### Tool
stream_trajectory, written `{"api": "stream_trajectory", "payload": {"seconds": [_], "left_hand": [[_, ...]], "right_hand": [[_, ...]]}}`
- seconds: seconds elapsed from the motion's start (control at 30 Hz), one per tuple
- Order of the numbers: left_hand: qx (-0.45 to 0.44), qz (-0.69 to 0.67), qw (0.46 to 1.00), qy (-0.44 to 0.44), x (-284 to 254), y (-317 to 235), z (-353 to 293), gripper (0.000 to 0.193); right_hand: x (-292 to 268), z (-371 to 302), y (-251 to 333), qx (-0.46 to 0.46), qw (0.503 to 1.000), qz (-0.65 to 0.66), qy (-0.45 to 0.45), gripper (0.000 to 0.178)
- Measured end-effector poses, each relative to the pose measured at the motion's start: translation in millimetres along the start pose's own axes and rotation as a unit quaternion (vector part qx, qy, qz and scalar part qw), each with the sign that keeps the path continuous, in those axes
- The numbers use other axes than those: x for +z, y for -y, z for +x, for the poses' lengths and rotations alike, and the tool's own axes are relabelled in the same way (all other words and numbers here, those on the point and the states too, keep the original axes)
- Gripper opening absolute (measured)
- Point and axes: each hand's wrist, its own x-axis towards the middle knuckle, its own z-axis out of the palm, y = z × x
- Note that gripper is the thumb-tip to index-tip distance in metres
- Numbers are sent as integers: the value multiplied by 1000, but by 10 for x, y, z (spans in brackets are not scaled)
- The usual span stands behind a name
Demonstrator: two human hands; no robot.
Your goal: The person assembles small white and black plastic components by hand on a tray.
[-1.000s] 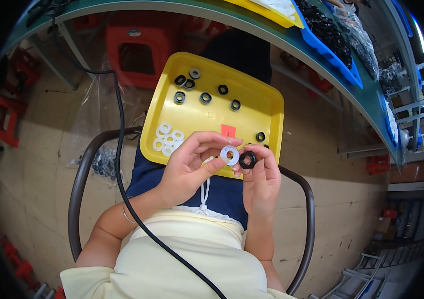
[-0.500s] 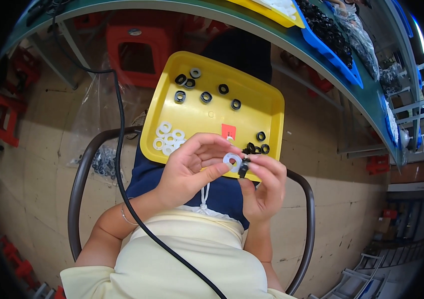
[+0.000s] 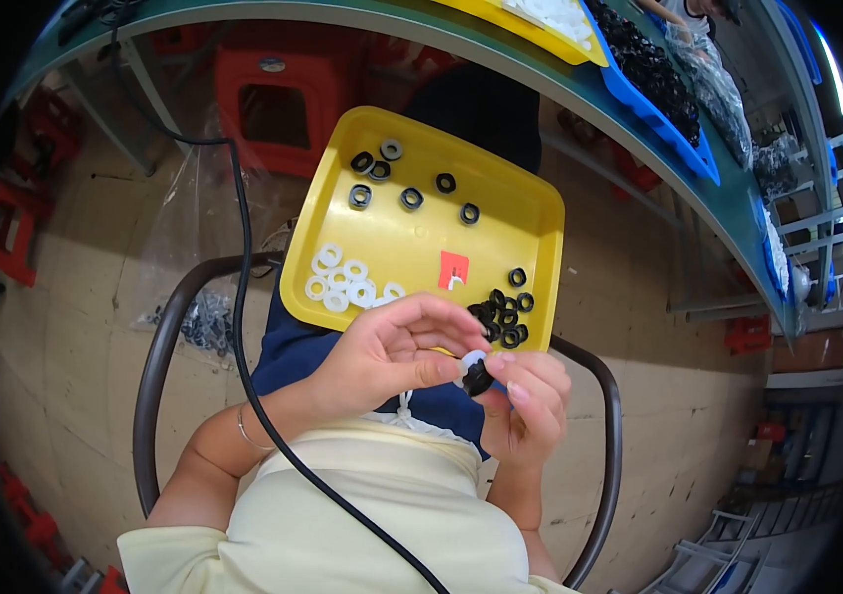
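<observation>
Fingertip grip, both hands [image 3: 461,371], ring pair [image 3: 475,373]

A pale floor [image 3: 75,297] is seen beneath and to the left of the hands. A green-edged bench [image 3: 500,45] is curved above them, with a red stool [image 3: 278,94] under it. Metal shelving [image 3: 837,228] is set to the upper right, where bright light is cast.

Yellow tray [image 3: 411,238]; white rings [image 3: 347,285]; black rings [image 3: 502,315]; red stool [image 3: 278,104].
</observation>
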Motion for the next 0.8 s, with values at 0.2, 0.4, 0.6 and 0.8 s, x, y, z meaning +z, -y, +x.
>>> {"api": "stream_trajectory", "payload": {"seconds": [0.2,0.4,0.6,0.8], "left_hand": [[40,-32,997,52,-7,40,-28,31],[77,-39,992,91,51,23,-42,23],[45,-23,995,92,88,-33,-79,24],[158,148,973,86,120,-31,-83,26]], "right_hand": [[-30,0,125,23,999,-8,20,39],[-12,-106,109,-46,997,31,-51,45],[2,-107,107,-63,996,11,-61,47],[-2,-84,147,-50,998,-47,-12,52]]}}
